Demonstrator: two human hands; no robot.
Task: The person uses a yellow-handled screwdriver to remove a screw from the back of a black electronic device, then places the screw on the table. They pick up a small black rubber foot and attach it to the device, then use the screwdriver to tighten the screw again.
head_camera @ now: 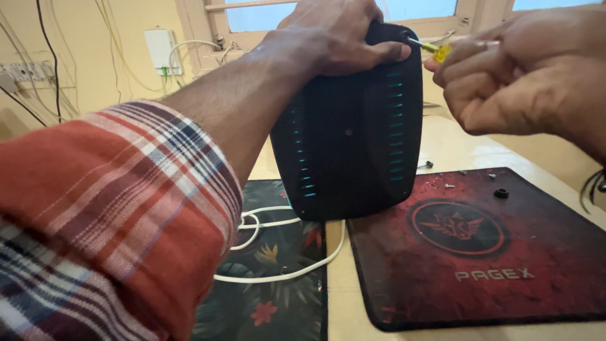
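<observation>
Black plastic speaker box (350, 132) stands upright at table middle, bottom edge on red mouse mat (480, 252) and flower mat (278, 278). Left hand (334, 31) at 12 o'clock grips box top, fingers curled tight over edge. Right hand (524, 69) at 2 o'clock, fingers closed around yellow-handled screwdriver (426, 47), tip touching box top corner. White cable (271, 252) loops at 7 o'clock from box. Small screws (449, 185) and black round cap (501, 193) lie on red mat, at 4 o'clock from box. Checked red sleeve (107, 221) at 8 o'clock.
</observation>
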